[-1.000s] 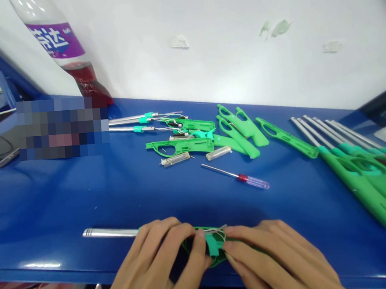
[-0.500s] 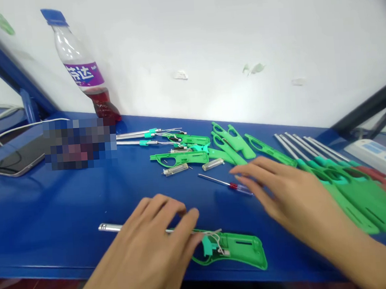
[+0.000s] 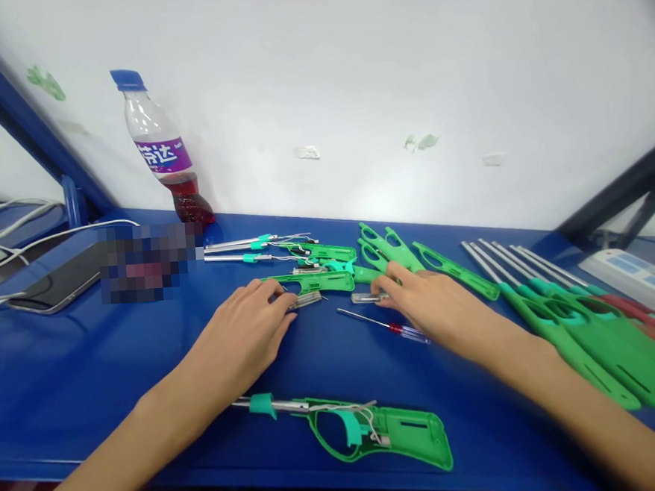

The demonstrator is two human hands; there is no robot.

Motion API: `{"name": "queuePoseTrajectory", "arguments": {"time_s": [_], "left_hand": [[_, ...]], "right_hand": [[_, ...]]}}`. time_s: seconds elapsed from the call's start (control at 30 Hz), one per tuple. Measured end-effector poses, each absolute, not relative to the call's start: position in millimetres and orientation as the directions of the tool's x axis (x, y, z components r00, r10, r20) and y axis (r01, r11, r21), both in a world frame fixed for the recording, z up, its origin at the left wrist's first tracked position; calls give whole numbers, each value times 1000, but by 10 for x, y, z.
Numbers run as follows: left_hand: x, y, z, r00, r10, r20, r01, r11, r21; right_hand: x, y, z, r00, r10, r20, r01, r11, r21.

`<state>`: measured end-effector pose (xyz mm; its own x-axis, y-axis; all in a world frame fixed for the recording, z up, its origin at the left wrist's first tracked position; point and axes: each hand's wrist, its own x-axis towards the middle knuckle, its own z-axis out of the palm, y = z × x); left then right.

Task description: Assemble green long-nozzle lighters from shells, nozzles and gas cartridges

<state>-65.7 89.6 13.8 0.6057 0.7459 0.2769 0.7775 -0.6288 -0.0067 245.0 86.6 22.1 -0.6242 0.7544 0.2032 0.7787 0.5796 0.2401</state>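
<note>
An opened green lighter half-shell (image 3: 413, 438) lies near the front edge, its metal tube, teal parts and wires exposed, with neither hand on it. Beyond it, my left hand (image 3: 248, 322) is closed at the left end of a clear fuel tank (image 3: 309, 299), fingertips partly hidden. My right hand (image 3: 421, 299) has its fingers closed on the right end of a second clear tank (image 3: 363, 298). Just below that hand lies a screwdriver (image 3: 404, 331) with a red and clear handle. More green shell pieces (image 3: 335, 281) and metal tubes with wires (image 3: 233, 258) lie behind my hands.
Several assembled green lighters (image 3: 604, 346) with long metal tubes lie at the right, red ones (image 3: 646, 317) beside them. A white power strip (image 3: 637, 272) is at the far right. At the left are a phone (image 3: 61, 283) with a cable and a drink bottle (image 3: 167, 156) against the wall.
My left hand has let go of the opened lighter and moved forward to a clear tank. My right hand has moved left, past the screwdriver, to the other tank.
</note>
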Motion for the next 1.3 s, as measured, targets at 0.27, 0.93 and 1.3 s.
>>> {"name": "queuePoseTrajectory", "arguments": {"time_s": [0.27,0.93,1.3], "left_hand": [[-726,780,100,611,740,280,770,-638,8],[-607,1398,278,647,730,220,751,-661,-17],[-1263,1115,590,473,833,287,878,-472,-77]], "right_hand": [[2508,816,271,-551,774,311,827,557,78],[2499,748,333,-374,773,512,868,486,-99],[2470,704,342,-344,735,584,872,481,-92]]}}
